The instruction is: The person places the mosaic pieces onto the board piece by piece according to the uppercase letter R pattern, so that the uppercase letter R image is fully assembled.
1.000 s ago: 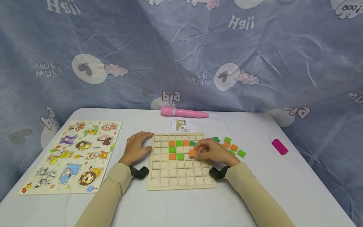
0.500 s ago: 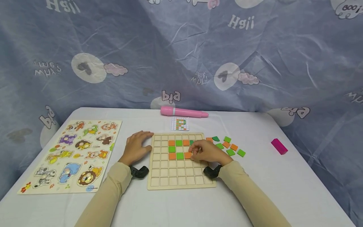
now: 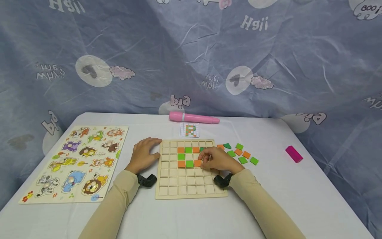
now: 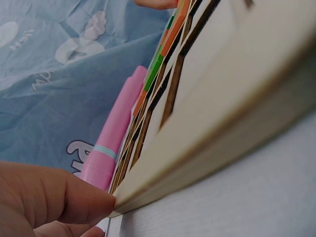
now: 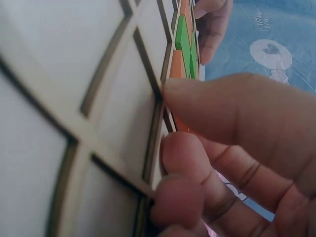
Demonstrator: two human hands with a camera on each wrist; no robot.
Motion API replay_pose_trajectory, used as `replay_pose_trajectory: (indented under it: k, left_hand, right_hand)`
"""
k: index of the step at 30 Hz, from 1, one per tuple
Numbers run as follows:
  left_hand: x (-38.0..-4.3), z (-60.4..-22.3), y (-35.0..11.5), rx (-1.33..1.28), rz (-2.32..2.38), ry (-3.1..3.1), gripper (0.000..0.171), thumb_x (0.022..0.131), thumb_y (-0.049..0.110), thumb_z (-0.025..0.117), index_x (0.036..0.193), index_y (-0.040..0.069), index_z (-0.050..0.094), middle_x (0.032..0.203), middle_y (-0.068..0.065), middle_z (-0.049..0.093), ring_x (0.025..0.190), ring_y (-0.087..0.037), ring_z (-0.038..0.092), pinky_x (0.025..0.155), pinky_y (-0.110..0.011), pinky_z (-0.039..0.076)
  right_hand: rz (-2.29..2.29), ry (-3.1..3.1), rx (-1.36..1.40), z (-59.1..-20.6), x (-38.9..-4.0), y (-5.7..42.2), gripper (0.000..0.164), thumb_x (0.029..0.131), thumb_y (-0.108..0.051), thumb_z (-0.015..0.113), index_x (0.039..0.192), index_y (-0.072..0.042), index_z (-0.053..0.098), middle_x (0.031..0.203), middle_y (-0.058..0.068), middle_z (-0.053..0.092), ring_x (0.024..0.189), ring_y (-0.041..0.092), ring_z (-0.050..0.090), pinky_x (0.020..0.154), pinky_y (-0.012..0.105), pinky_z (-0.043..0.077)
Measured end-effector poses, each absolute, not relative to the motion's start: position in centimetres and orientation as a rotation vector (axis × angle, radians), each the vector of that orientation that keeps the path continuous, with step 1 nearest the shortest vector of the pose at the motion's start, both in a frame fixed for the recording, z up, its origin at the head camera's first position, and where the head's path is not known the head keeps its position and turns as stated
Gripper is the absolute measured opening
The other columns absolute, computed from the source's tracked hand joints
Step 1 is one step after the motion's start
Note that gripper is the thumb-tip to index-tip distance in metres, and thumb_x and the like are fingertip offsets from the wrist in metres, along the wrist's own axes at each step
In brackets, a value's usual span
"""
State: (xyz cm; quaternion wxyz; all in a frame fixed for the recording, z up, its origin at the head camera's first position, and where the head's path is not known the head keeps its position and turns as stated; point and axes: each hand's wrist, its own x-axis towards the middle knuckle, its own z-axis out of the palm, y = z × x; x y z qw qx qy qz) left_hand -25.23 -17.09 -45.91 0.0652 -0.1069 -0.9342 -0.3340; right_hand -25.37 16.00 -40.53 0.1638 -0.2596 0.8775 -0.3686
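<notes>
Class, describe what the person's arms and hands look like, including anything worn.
The left sleeve and right sleeve are plain, long and beige. Left hand and right hand are gloveless. A black, curved device sits at each wrist.

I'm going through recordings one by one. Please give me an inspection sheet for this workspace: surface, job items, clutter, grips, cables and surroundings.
Surface: white tabletop, faintly creased
Job items: wooden grid board, partly filled with orange and green tiles; loose tiles to its right; pattern card behind it
Clutter: animal puzzle board at left; pink marker-like object at back; magenta block at right
Left grip: bare hand touching the grid board's upper left edge
Right grip: bare hand, thumb and curled fingers on an orange tile; seating unclear
Wrists: a black device on each
Cables: nothing seen
Surroundings: printed blue-grey cloth backdrop
</notes>
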Motion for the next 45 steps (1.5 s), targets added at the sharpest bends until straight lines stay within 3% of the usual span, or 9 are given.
replay_pose_trajectory:
  k: [6,16,22,29,36,42,45]
  left_hand:
    - [-25.1,-45.7,-17.1,-0.320,-1.002,-2.822,0.060,0.092,0.019,0.065,0.150,0.005,0.062,0.160,-0.019,0.054,0.157,-0.045,0.035,0.127,-0.067,0.019]
    - [-25.0,-45.8,-17.1,-0.303,-1.011,-2.833,0.060,0.092,0.020,0.065,0.151,0.005,0.062,0.161,-0.018,0.054,0.158,-0.044,0.034,0.128,-0.066,0.018]
    - [-25.1,-45.9,-17.1,-0.300,-1.012,-2.838,0.060,0.093,0.020,0.065,0.151,0.006,0.062,0.161,-0.018,0.053,0.158,-0.044,0.034,0.128,-0.066,0.017]
    - [-25.1,-45.8,-17.0,-0.310,-1.006,-2.839,0.060,0.093,0.020,0.065,0.151,0.006,0.061,0.161,-0.018,0.053,0.158,-0.044,0.033,0.128,-0.066,0.017]
    - [-25.2,-45.8,-17.1,-0.308,-1.002,-2.843,0.060,0.093,0.020,0.065,0.152,0.007,0.061,0.162,-0.017,0.053,0.158,-0.043,0.033,0.128,-0.066,0.017]
    - [-25.1,-45.7,-17.1,-0.309,-1.004,-2.843,0.060,0.093,0.020,0.065,0.152,0.006,0.062,0.162,-0.017,0.053,0.158,-0.043,0.033,0.128,-0.066,0.017]
    - [-25.1,-45.6,-17.0,-0.310,-1.003,-2.845,0.060,0.093,0.020,0.065,0.152,0.006,0.062,0.162,-0.018,0.053,0.158,-0.044,0.033,0.128,-0.066,0.017]
  right_hand:
    - [-1.104,2.440,-0.753,-40.7,-25.5,16.6,0.018,0.094,-0.008,0.079,0.111,-0.002,0.075,0.084,-0.003,0.069,0.071,0.014,0.056,0.071,0.029,0.050]
    - [-1.427,2.210,-0.596,-40.8,-25.8,20.1,0.031,0.101,-0.005,0.067,0.129,0.009,0.067,0.098,0.009,0.066,0.071,0.017,0.058,0.064,0.027,0.054]
    - [-1.497,2.243,-0.516,-40.9,-25.6,23.2,0.036,0.103,-0.009,0.069,0.134,0.010,0.065,0.105,0.014,0.068,0.073,0.015,0.059,0.064,0.026,0.055]
    - [-1.550,2.291,-0.449,-40.9,-25.1,26.9,0.040,0.105,-0.010,0.069,0.137,0.011,0.061,0.100,0.014,0.068,0.070,0.015,0.056,0.065,0.027,0.056]
    - [-1.603,2.337,-0.358,-40.4,-24.8,29.5,0.042,0.106,-0.013,0.069,0.138,0.012,0.059,0.105,0.007,0.072,0.074,0.015,0.057,0.065,0.027,0.057]
    - [-1.646,2.331,-0.323,-40.7,-25.0,30.6,0.043,0.106,-0.013,0.068,0.139,0.012,0.059,0.088,0.003,0.061,0.077,0.014,0.058,0.066,0.027,0.056]
    - [-1.634,2.339,-0.318,-41.0,-25.4,30.7,0.043,0.107,-0.013,0.067,0.139,0.013,0.058,0.089,0.003,0.061,0.076,0.014,0.057,0.066,0.027,0.056]
